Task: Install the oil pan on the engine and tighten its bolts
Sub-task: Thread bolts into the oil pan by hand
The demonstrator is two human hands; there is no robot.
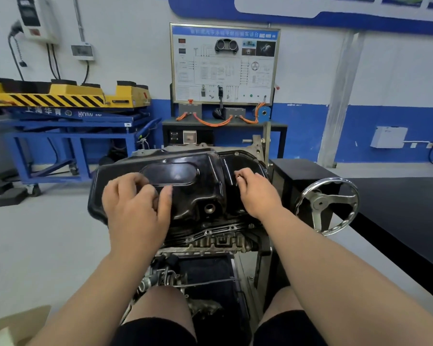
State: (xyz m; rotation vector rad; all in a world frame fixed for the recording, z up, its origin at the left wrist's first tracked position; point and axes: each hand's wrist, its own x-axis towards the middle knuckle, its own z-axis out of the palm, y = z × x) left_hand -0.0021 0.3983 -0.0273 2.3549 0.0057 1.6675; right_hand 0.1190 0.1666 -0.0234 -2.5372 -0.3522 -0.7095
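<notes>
Black shorts (155, 330) and two bare knees sit nearest, and both bare forearms reach forward from above them, roughly parallel and well apart. The left hand (135, 208) lies back-up on the near left part of the oil pan (200, 176). Its fingers are bent over the glossy black surface and its thumb points toward the other hand; whether it holds anything underneath cannot be told. The right hand (256, 193) is over the pan's shallower right section, wrist straight. Its fingers are curled and its fingertips are pinched on what looks like a small shiny bolt (238, 177).

Between the two hands, the pan's threaded drain hole (209, 208) faces the camera. The pan rests on top of the engine (218, 239), whose grey metal edge shows below the wrists. Just right of the right forearm stands a metal handwheel (326, 206).

Beyond the hands a wiring training board (224, 63) stands against the wall. Far to the left of the left hand is a yellow platform (60, 96) on a blue frame.
</notes>
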